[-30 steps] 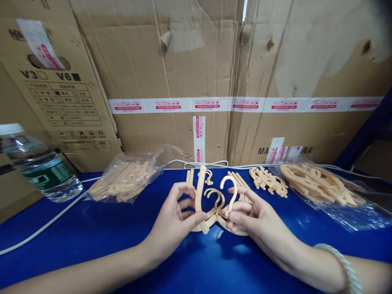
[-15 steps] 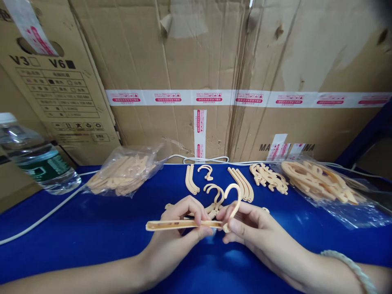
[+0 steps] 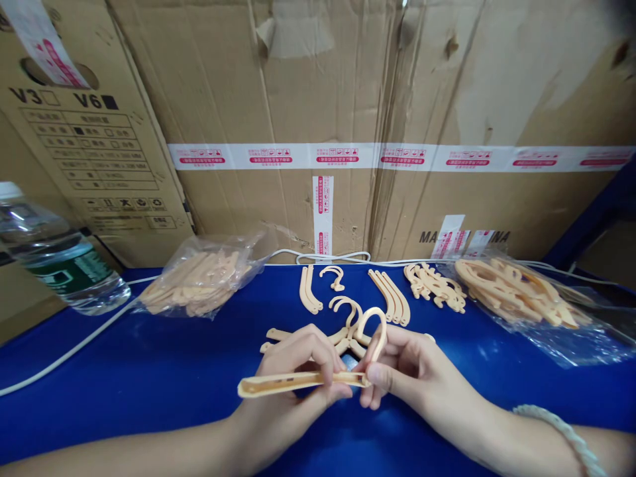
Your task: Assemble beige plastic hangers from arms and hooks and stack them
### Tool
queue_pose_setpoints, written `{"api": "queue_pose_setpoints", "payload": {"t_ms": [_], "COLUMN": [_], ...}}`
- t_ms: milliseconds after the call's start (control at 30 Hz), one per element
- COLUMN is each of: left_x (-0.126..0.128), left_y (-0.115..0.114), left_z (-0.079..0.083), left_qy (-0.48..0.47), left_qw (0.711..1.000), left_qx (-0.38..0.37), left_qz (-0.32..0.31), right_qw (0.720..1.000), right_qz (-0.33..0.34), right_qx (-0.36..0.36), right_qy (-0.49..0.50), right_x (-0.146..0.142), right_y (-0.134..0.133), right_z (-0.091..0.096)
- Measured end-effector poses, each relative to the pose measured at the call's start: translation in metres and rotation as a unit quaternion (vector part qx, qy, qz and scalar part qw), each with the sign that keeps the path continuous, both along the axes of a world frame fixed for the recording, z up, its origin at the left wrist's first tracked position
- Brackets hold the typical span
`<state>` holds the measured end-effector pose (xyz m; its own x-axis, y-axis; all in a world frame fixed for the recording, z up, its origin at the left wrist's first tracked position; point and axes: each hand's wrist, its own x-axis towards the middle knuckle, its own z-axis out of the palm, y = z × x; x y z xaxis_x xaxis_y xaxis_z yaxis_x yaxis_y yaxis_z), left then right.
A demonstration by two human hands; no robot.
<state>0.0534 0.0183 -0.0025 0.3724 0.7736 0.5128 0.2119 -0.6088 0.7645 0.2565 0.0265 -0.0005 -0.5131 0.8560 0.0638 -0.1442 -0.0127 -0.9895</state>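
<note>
My left hand [image 3: 298, 377] pinches a long beige plastic hanger arm [image 3: 278, 383], held level and pointing left. My right hand [image 3: 407, 374] grips a beige hook piece [image 3: 373, 328], its curved top standing up beside the arm's right end; the two parts meet between my fingers. Just behind my hands lies an assembled hanger [image 3: 342, 334] on the blue table [image 3: 149, 371]. Further back lie loose curved arms [image 3: 308, 291], a single small hook [image 3: 334, 275] and another set of arms [image 3: 392, 301].
A clear bag of beige parts [image 3: 199, 281] lies at the left, another bag [image 3: 517, 298] with a loose pile of hooks [image 3: 437, 288] at the right. A water bottle [image 3: 54, 265] lies far left. A white cable [image 3: 69, 361] crosses the table. Cardboard boxes [image 3: 318, 119] wall the back.
The arm piece was upright in my left hand a second ago; it is now turned level, pointing left. Both hands have dropped nearer to me and pressed closer together.
</note>
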Motion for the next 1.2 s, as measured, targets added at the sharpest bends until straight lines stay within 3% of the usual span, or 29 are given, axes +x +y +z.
{"api": "queue_pose_setpoints", "payload": {"t_ms": [133,333,500,767,833,900,1000,1067,1100,1200], "left_x": [0.001,0.004,0.008,0.012,0.012,0.012,0.011,0.011,0.011,0.011], "left_y": [-0.003,-0.003,0.003,0.002,0.004,0.006,0.009,0.01,0.01,0.009], "left_z": [0.0,0.002,0.001,0.002,0.003,0.005,0.008,0.009,0.009,0.01], "left_qy": [0.005,0.03,-0.071,-0.126,-0.124,-0.121,-0.12,-0.129,-0.134,-0.142], "left_qw": [0.999,0.985,0.962,0.928,0.923,0.919,0.915,0.91,0.907,0.904], "left_qx": [-0.051,-0.157,-0.264,-0.343,-0.36,-0.372,-0.384,-0.395,-0.399,-0.402], "left_qz": [0.007,0.071,0.018,-0.067,-0.058,-0.039,-0.015,-0.002,0.003,0.01], "right_qw": [0.999,1.0,0.997,1.0,0.999,0.991,0.961,0.923,0.886,0.743], "right_qz": [-0.025,-0.021,-0.062,-0.01,-0.036,-0.11,-0.191,-0.155,-0.122,-0.054], "right_qx": [0.017,0.008,0.045,0.008,0.027,0.075,0.183,0.285,0.342,0.47], "right_qy": [-0.025,-0.013,-0.002,0.009,-0.006,-0.02,-0.084,-0.209,-0.287,-0.474], "right_x": [-0.001,-0.002,-0.005,-0.008,-0.005,0.001,0.018,0.031,0.037,0.05], "right_y": [-0.002,-0.001,-0.004,-0.004,-0.001,0.008,0.029,0.046,0.053,0.068], "right_z": [-0.001,0.001,0.005,0.002,0.006,0.014,0.031,0.041,0.044,0.044]}}
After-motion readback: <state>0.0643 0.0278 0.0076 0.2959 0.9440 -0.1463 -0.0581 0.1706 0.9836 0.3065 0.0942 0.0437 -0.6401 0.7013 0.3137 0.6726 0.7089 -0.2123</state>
